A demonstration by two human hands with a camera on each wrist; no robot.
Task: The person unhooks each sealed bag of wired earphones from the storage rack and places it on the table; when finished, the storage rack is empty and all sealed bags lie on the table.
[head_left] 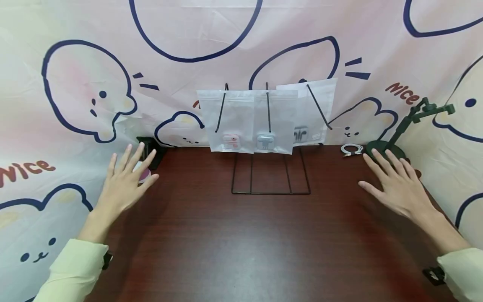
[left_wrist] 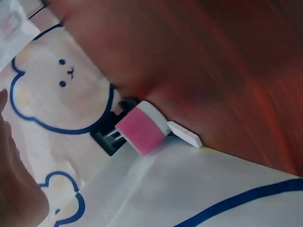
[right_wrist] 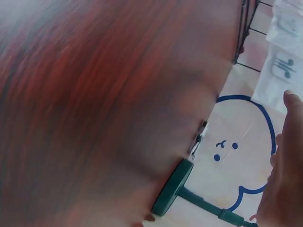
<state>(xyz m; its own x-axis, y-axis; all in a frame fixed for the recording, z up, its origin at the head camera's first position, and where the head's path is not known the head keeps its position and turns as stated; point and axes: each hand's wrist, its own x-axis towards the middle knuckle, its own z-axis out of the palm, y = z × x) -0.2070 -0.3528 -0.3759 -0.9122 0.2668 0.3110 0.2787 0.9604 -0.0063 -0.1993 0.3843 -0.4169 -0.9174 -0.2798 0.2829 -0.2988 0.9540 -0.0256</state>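
Left hand (head_left: 122, 184), right hand (head_left: 400, 188): fingers spread, free.
A pink-and-white plug (left_wrist: 142, 127) sits near the left, a green round-bottomed stand (head_left: 401, 129) near the right.

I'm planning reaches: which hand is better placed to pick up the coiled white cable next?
Probably the right hand: it is empty and nearer the cable, while the left hand is across by the pink plug.

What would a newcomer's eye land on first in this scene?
Probably the three white pouches hanging from the black wire rack at the back middle of the brown table. Then the left hand, fingers spread, near a pink-and-white plug at the left, and the right hand, near a green stand at the right.
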